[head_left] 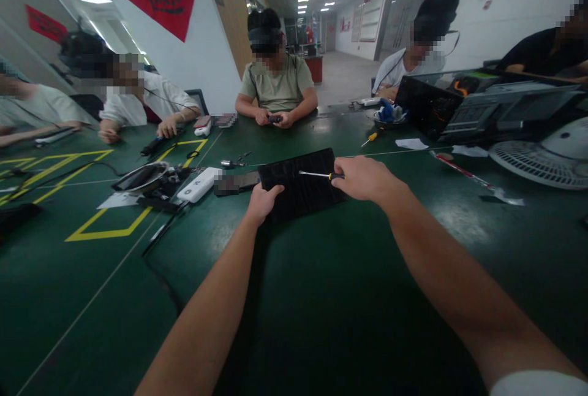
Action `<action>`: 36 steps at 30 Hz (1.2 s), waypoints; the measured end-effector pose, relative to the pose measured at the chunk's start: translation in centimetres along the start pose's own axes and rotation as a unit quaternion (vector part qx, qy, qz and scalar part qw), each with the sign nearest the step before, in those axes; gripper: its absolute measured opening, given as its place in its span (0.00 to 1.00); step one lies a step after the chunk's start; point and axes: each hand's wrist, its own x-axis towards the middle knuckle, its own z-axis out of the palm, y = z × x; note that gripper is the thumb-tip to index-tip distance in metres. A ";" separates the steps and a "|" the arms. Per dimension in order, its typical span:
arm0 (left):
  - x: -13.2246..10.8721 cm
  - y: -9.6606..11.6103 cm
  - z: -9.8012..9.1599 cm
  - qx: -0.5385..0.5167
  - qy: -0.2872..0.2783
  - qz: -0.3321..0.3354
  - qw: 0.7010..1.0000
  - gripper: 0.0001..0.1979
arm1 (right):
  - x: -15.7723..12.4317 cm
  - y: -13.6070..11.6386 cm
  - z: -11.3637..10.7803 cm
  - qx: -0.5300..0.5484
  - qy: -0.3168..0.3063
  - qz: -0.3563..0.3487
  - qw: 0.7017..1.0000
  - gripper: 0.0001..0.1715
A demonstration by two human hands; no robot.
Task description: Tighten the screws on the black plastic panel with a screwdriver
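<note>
A flat black panel [298, 200] is tilted up above the green table in front of me; I cannot tell exactly what it is. My left hand [265, 201] grips its left edge, thumb lying over the front face. In my right hand [361, 176] is a screwdriver [316, 174] with a black and yellow handle and a thin metal shaft. The shaft points left across the panel's face, and its tip appears at or close to the surface. Whether the tip touches is too small to tell. Just left of the panel lies a dark phone-like object [236, 183].
A white power bank-like box [199, 185] and a pile of dark parts [156, 184] lie left. Another yellow screwdriver [371, 137] lies beyond the panel. A computer case [496, 105] and white fan [546, 151] stand right. Several people sit around the table [321, 298].
</note>
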 end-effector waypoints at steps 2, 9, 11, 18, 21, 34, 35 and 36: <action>0.0 0.0 0.0 0.002 0.000 0.000 1.000 0.19 | -0.1 0.0 -0.1 0.001 -0.006 0.003 1.000 0.16; -0.2 0.2 0.0 0.001 0.000 -0.001 1.000 0.20 | 0.0 0.0 -0.3 -0.001 -0.031 0.012 0.999 0.22; -0.2 0.2 0.0 0.002 0.001 0.001 1.000 0.19 | 0.2 0.1 -0.2 0.005 -0.039 0.010 0.999 0.24; 0.0 0.1 0.0 0.000 0.000 -0.003 1.000 0.19 | 0.3 0.1 -0.1 0.020 -0.060 0.016 0.998 0.27; 0.0 0.1 0.0 0.006 -0.004 0.001 1.000 0.18 | 0.0 -0.1 -0.2 0.015 -0.062 0.021 0.998 0.24; 0.0 0.1 0.2 0.002 0.002 0.001 1.000 0.20 | 0.3 0.3 0.2 -0.004 -0.044 0.009 0.999 0.17; 0.0 0.0 0.2 0.001 0.004 0.003 1.000 0.20 | 0.3 0.3 0.1 -0.005 -0.042 0.011 0.999 0.17; 0.1 0.0 0.2 0.000 0.005 0.003 1.000 0.20 | 0.3 0.3 0.1 -0.006 -0.042 0.013 0.999 0.18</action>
